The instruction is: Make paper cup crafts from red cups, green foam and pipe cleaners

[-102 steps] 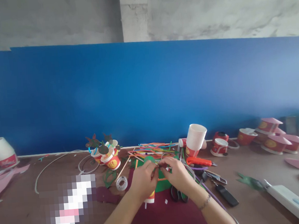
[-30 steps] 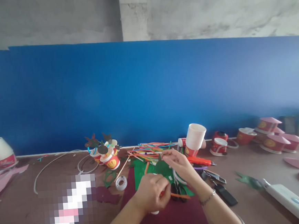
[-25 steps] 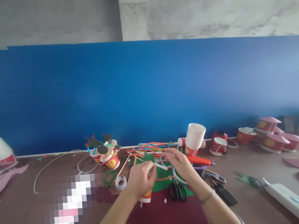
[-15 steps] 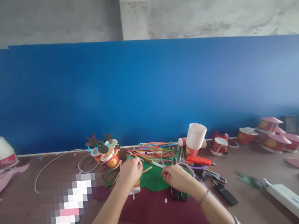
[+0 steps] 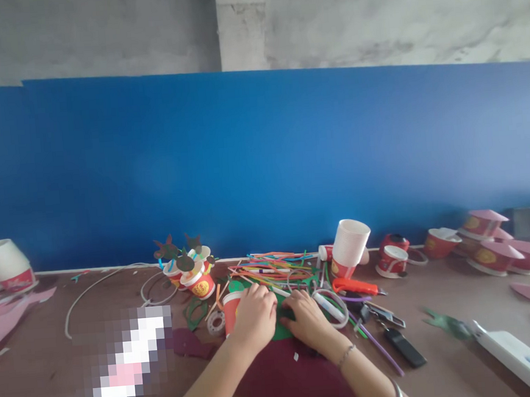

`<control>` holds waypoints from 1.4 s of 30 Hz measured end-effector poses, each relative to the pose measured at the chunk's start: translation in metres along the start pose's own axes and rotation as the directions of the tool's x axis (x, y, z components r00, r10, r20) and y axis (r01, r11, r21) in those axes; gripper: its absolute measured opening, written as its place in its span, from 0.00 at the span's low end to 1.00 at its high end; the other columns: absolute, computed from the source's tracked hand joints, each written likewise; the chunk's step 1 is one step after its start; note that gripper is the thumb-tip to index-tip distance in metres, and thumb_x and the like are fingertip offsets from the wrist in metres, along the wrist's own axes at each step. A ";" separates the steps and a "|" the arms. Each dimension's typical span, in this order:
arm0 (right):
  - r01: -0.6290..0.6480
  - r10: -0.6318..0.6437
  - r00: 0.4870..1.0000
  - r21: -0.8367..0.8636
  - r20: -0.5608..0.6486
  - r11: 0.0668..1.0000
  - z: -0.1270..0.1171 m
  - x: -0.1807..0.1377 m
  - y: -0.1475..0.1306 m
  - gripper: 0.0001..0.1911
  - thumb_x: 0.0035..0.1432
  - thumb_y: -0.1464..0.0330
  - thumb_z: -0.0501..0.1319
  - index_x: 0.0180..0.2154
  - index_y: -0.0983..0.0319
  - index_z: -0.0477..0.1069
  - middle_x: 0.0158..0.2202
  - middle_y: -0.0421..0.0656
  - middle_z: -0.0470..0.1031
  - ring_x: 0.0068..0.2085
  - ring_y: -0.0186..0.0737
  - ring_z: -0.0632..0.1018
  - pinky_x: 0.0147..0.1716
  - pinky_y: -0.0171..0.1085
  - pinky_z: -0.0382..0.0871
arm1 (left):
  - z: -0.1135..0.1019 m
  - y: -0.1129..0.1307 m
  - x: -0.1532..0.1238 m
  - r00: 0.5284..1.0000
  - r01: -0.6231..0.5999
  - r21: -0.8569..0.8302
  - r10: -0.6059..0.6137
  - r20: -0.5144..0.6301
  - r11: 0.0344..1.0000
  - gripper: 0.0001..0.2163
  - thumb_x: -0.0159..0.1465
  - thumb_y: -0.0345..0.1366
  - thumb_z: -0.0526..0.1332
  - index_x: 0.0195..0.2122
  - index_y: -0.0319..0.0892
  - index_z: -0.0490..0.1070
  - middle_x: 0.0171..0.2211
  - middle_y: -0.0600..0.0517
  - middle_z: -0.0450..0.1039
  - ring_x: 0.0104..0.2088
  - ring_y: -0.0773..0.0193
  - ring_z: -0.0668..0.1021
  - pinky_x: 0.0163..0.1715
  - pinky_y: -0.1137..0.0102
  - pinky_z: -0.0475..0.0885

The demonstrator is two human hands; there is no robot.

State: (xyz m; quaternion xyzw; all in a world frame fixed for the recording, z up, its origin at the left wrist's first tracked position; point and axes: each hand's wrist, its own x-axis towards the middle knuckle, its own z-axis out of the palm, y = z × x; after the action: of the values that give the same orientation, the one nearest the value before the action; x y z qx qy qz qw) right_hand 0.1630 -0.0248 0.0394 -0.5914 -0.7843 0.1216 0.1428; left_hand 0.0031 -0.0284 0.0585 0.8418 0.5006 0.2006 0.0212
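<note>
From the head camera, both hands are down on the desk in front of the person, side by side over a green paper sheet that lies flat on a dark red sheet. The left hand is curled around a red paper cup, which stands upright with its long axis vertical and its mouth up, a green disc at its rim. The right hand presses flat on the green sheet, fingers loosely bent; I cannot tell whether it holds anything. Just behind the hands lies a heap of coloured straws, mostly lengthwise left to right. A tape roll sits just left of the cup.

Half a second ago the hands were apart, the left one lifted with the cup tipped; now they have come together and the cup is set down.
</note>
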 end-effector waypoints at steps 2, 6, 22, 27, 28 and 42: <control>0.002 -0.001 1.000 0.026 -0.018 1.000 0.007 0.000 -0.001 0.10 0.52 0.70 0.60 0.38 0.62 0.73 0.41 0.48 0.72 0.46 0.48 0.70 0.46 0.39 0.61 | 0.002 0.005 -0.001 0.999 -0.004 0.010 0.004 0.041 1.000 0.09 0.63 0.28 0.51 0.31 0.42 0.70 0.34 0.49 0.71 0.40 0.57 0.70 0.40 0.64 0.64; 0.004 0.006 0.997 0.127 -0.083 0.992 0.014 0.001 -0.001 0.10 0.47 0.74 0.61 0.35 0.63 0.71 0.39 0.47 0.72 0.44 0.48 0.70 0.44 0.39 0.61 | 0.003 0.008 -0.001 0.995 0.017 0.027 -0.020 0.093 0.999 0.09 0.63 0.28 0.51 0.32 0.40 0.71 0.35 0.47 0.72 0.41 0.56 0.71 0.40 0.63 0.65; 0.077 -0.013 0.990 0.454 -0.144 0.888 -0.034 0.008 0.011 0.07 0.51 0.70 0.56 0.30 0.62 0.72 0.27 0.40 0.76 0.30 0.37 0.74 0.30 0.32 0.65 | 0.010 0.007 0.005 0.972 0.212 -0.577 -0.234 0.037 0.789 0.14 0.54 0.23 0.55 0.41 0.40 0.73 0.34 0.49 0.76 0.35 0.61 0.76 0.37 0.70 0.69; -0.137 0.139 0.988 0.043 -0.070 0.990 -0.054 0.006 0.031 0.09 0.52 0.72 0.55 0.28 0.61 0.74 0.28 0.41 0.78 0.32 0.38 0.76 0.30 0.32 0.61 | 0.010 0.007 0.006 0.954 0.239 -0.694 -0.299 0.036 0.679 0.09 0.55 0.27 0.55 0.33 0.41 0.72 0.29 0.51 0.75 0.31 0.62 0.76 0.33 0.70 0.70; -0.152 0.152 0.987 0.004 -0.052 0.988 -0.057 0.004 0.035 0.08 0.51 0.72 0.56 0.26 0.61 0.73 0.27 0.42 0.78 0.31 0.38 0.76 0.29 0.32 0.60 | 0.011 0.007 0.007 0.949 0.253 -0.720 -0.309 0.057 0.646 0.07 0.56 0.29 0.55 0.32 0.41 0.71 0.28 0.51 0.74 0.29 0.62 0.76 0.31 0.70 0.70; -0.268 0.287 0.957 -0.283 0.027 0.921 -0.059 -0.004 0.049 0.08 0.47 0.75 0.56 0.31 0.64 0.72 0.31 0.50 0.77 0.34 0.48 0.78 0.26 0.35 0.56 | 0.025 0.012 0.008 0.896 0.360 -0.903 -0.358 0.264 0.235 0.11 0.57 0.45 0.56 0.32 0.44 0.58 0.27 0.52 0.76 0.21 0.65 0.78 0.16 0.75 0.66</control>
State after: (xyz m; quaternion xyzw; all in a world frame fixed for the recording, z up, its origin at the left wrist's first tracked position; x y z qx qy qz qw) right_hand 0.2297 -0.0136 0.0764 -0.7063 -0.7061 0.0500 0.0135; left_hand 0.0253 -0.0238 0.0406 0.5352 0.4705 0.4399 0.5465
